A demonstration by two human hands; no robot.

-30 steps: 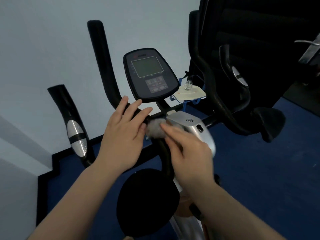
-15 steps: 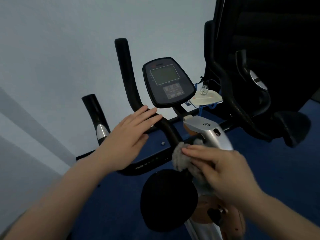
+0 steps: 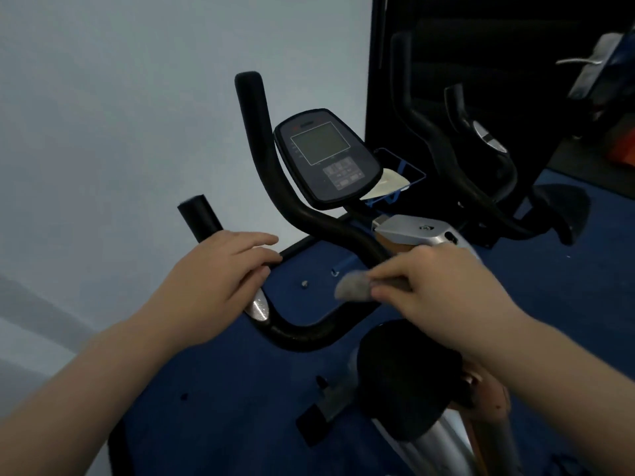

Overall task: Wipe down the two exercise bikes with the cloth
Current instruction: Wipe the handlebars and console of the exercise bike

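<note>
An exercise bike stands in front of me with black curved handlebars [image 3: 275, 187], a dark console [image 3: 326, 156] and a silver stem cover [image 3: 417, 231]. My left hand [image 3: 216, 269] rests over the near left grip, fingers stretched across it just above its silver pulse sensor [image 3: 259, 309]. My right hand [image 3: 429, 286] pinches a small grey cloth [image 3: 354, 286] against the lower handlebar near the stem. The black saddle [image 3: 405, 372] lies below my right wrist. A second bike's black handlebars [image 3: 457, 159] show at the right in front of a dark panel.
A pale wall fills the left side. Blue carpet [image 3: 549, 286] covers the floor. A blue wire holder with a pale item in it [image 3: 391, 183] sits behind the console. The bike's base foot [image 3: 319, 417] lies on the floor at lower centre.
My left hand slid from the inner handlebar bend down onto the outer left grip. My right hand carried the cloth leftward along the lower bar. The view shifted, so the bike sits further right.
</note>
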